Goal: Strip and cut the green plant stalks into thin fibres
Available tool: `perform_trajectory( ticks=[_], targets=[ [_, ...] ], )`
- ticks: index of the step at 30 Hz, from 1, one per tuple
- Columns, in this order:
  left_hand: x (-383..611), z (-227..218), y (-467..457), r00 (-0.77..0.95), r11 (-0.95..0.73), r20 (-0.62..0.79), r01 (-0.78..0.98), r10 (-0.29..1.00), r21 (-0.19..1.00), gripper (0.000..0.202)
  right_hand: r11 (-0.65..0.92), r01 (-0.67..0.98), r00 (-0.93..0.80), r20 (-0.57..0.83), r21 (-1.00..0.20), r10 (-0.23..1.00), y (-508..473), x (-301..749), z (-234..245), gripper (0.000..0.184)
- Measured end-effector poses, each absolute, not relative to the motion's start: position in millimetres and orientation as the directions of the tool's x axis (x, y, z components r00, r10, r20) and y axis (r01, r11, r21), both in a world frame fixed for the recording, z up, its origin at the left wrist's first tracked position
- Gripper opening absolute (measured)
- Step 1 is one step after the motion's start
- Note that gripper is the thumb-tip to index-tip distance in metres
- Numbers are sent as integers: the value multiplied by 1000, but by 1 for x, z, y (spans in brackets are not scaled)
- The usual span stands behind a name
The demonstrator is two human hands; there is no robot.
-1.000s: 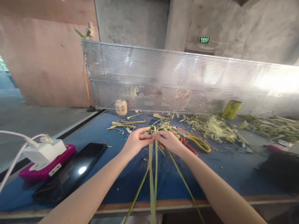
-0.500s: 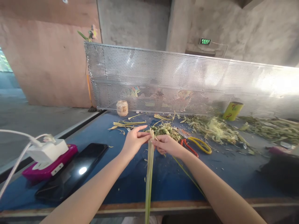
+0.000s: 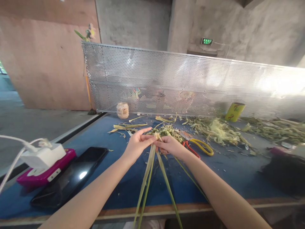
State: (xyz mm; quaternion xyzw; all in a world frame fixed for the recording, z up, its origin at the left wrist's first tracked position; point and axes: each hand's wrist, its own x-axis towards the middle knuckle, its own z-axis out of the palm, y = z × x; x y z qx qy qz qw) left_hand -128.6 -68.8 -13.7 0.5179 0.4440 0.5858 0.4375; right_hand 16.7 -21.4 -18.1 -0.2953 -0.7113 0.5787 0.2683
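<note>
Both hands meet over the middle of the blue table (image 3: pixel 228 171). My left hand (image 3: pixel 137 144) and my right hand (image 3: pixel 170 145) each pinch the top ends of long green leaf strips (image 3: pixel 149 173). The strips fan out downward from the fingers and hang past the table's near edge. Another thin strip runs under my right forearm. Just beyond the fingertips lies a small pile of leaf scraps (image 3: pixel 168 129).
Yellow and red handled scissors (image 3: pixel 199 146) lie right of my right hand. Leaf waste (image 3: pixel 219 128) spreads along the back, by a yellow-green cup (image 3: pixel 234 112) and a twine roll (image 3: pixel 123 110). A perforated metal screen (image 3: pixel 190 82) stands behind. At left lie a black phone (image 3: pixel 71 175) and a white charger on a pink case (image 3: pixel 44 159).
The strips, held together as one narrow bundle half a second ago, now fan apart below my fingers. Both hands stay at the same place.
</note>
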Motion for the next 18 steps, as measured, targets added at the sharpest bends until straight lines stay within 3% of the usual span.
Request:
perform_trajectory(
  ticks=[12,18],
  targets=[
    [-130,-16,-67,-64,-173,166,-112,984,979,76,337,221,-701,91,-915,708,-26,17,-17,31],
    [-133,-16,-67,-4,-161,162,48,987,986,73,546,423,-685,139,-723,716,-28,18,-15,25]
  ],
)
